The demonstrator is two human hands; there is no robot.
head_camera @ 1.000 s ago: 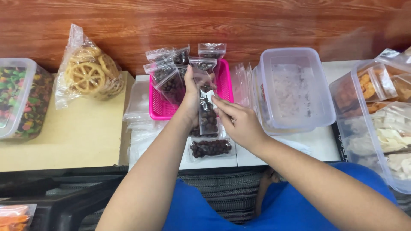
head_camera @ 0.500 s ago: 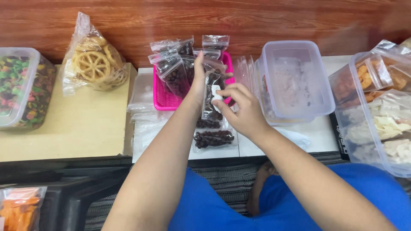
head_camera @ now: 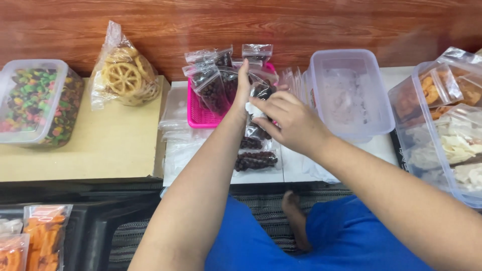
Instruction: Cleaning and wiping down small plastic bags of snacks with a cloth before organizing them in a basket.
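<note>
Both hands, left hand (head_camera: 243, 93) and right hand (head_camera: 286, 118), pinch a clear pouch (head_camera: 257, 108) of dark round sweets.

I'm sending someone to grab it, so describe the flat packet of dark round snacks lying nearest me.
Start at the pink basket against the wooden wall, full of upright packets. Come toward the table's near edge: the flat packet lies there on its side, below the left hand and right hand. Unlike its neighbours, it lies flat and unheld.
</note>
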